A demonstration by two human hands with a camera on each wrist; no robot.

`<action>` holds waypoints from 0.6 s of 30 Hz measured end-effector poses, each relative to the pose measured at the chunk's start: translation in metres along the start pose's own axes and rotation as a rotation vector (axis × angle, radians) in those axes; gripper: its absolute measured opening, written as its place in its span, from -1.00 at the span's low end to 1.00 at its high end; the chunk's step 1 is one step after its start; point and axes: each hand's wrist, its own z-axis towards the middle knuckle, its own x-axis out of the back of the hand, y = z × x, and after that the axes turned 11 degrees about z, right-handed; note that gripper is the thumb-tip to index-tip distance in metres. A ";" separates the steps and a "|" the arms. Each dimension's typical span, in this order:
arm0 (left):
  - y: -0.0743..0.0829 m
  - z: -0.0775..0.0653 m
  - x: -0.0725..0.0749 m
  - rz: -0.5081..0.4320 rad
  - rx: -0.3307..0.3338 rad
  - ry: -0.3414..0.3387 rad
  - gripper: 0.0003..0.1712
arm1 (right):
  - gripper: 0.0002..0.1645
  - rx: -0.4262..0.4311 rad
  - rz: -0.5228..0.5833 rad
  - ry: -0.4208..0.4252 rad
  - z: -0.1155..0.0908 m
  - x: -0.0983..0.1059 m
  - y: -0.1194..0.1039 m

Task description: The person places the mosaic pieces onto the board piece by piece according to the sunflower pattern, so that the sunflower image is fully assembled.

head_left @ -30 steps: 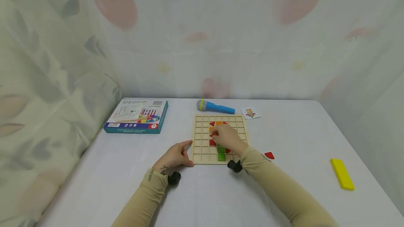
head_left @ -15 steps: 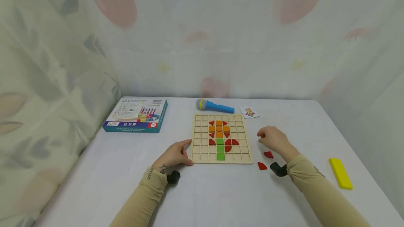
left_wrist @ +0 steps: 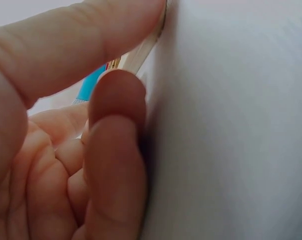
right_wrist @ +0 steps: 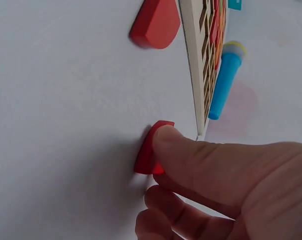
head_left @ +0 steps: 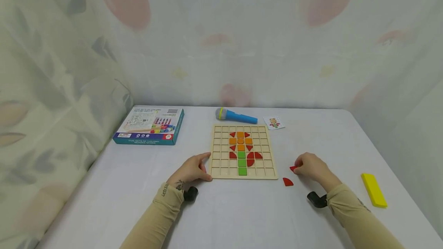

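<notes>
My left hand [head_left: 188, 169] rests at the left edge of a wooden grid board [head_left: 221, 167], its thumb at the near corner and its index finger farther up the side. In the left wrist view the thumb meets the edge of the board [left_wrist: 137, 59]. Red, orange and green pieces form a flower shape on the grid, with green squares [head_left: 242, 162] as its stem. Right of the board, my right hand [head_left: 313, 167] pinches a red quarter-circle piece [right_wrist: 147, 152] between thumb and fingers, close to the table. Another red quarter-circle piece [head_left: 287, 182] lies nearby.
A blue toy microphone [head_left: 240, 117] lies behind the board, with a small pattern card [head_left: 274, 122] to its right. A flat game box [head_left: 149, 125] sits at the back left. Toward the right table edge is a yellow block [head_left: 374, 190].
My right hand has left the board, moved right and come down to the table, where it now pinches a red quarter-circle piece. The left hand has stayed at the board's edge.
</notes>
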 end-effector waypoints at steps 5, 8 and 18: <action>0.000 0.001 0.000 0.005 0.010 -0.003 0.06 | -0.83 0.041 0.051 0.015 0.002 -0.004 -0.002; 0.000 0.001 0.000 0.013 0.014 -0.005 0.06 | -0.83 0.063 0.112 0.015 0.005 -0.006 -0.007; -0.002 0.002 0.000 0.014 -0.004 -0.008 0.09 | -0.78 0.256 0.307 0.052 0.032 -0.005 -0.074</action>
